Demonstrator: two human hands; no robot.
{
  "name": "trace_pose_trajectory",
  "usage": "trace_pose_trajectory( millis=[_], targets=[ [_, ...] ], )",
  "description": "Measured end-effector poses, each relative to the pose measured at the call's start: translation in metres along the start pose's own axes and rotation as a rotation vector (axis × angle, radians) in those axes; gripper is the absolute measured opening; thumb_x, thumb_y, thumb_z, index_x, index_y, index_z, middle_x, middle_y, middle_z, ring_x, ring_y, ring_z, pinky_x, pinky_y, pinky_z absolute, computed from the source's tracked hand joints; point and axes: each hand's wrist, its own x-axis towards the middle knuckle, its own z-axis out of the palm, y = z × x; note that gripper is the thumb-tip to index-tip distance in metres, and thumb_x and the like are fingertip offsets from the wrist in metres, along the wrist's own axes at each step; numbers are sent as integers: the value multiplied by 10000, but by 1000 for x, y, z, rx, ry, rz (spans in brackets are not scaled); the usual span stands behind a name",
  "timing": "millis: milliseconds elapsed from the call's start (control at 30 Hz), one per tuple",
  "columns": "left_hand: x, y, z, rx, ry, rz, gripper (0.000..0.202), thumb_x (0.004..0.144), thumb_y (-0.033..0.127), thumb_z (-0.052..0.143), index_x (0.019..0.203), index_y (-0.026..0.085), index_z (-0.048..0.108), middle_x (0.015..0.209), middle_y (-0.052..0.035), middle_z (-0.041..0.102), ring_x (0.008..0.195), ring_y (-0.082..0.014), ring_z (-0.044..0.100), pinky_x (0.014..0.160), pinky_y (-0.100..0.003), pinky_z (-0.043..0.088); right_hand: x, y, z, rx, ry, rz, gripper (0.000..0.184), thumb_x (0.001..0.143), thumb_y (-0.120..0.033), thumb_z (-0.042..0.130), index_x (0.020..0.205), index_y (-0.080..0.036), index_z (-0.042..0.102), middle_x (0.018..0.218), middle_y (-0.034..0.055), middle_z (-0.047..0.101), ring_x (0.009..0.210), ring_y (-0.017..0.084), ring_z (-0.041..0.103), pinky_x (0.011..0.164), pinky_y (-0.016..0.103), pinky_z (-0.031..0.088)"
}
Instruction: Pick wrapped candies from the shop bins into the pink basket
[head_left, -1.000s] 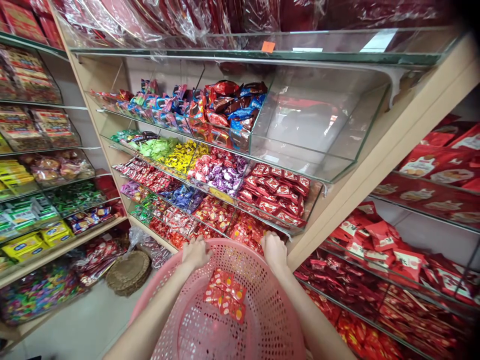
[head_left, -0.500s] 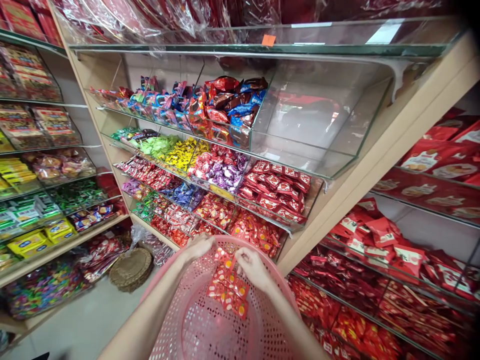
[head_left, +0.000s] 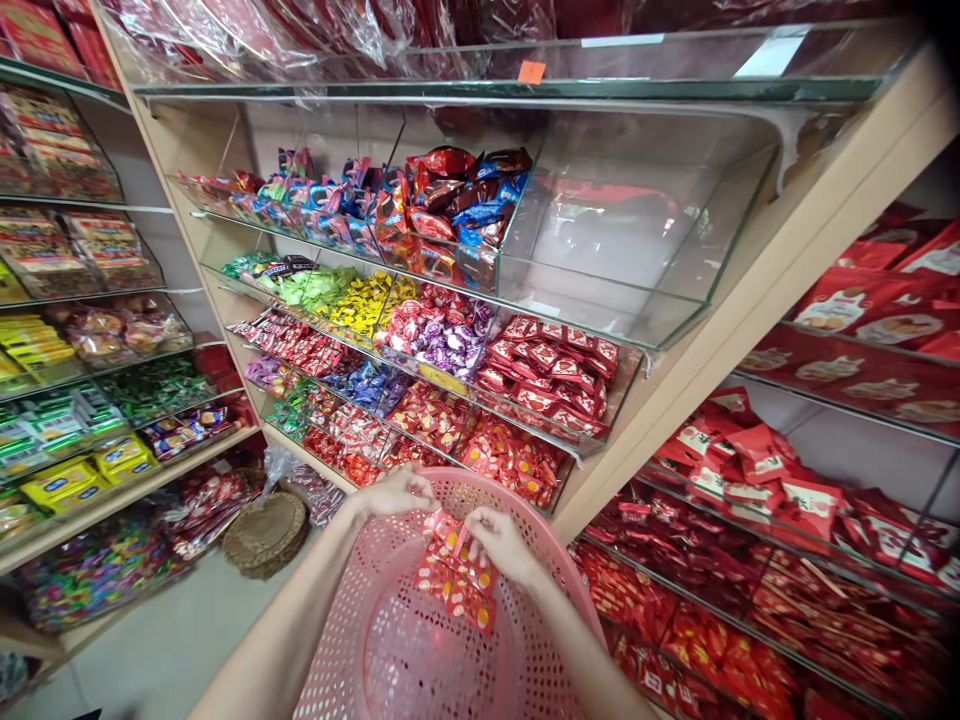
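Observation:
A pink perforated plastic basket (head_left: 390, 650) fills the lower middle of the head view, tilted toward the shelves. A small heap of red and orange candy packets (head_left: 454, 585) lies inside it near the far rim. My left hand (head_left: 394, 492) curls over the basket's far rim. My right hand (head_left: 501, 543) is inside the basket with its fingers pinched on the top of the red candy packets. Just beyond the rim is a glass shelf bin of similar red-orange packets (head_left: 517, 462).
Tiered glass bins (head_left: 465, 340) of wrapped sweets in many colours rise ahead. A wooden upright (head_left: 750, 290) divides them from shelves of red packs (head_left: 757, 470) on the right. More boxed goods (head_left: 67, 440) and a round woven mat (head_left: 266, 530) sit at left.
My right hand has come off the basket rim and moved inward onto the red packets, pinching them. My left hand has stayed on the rim. The view has shifted slightly.

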Motion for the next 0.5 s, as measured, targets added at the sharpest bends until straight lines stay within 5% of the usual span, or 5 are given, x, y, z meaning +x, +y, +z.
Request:
trace_pose_trajectory(
  millis=[500],
  targets=[
    [1,2,10,-131,75,63,362,685,526,557,705,179,660,850,-5,623,873,-168,528,812,-266,383,-5,-1,-1,167,90,92,292,663,-448,581,669,-161,529,456,-49,531,376,65,457,389,180,366]
  ],
)
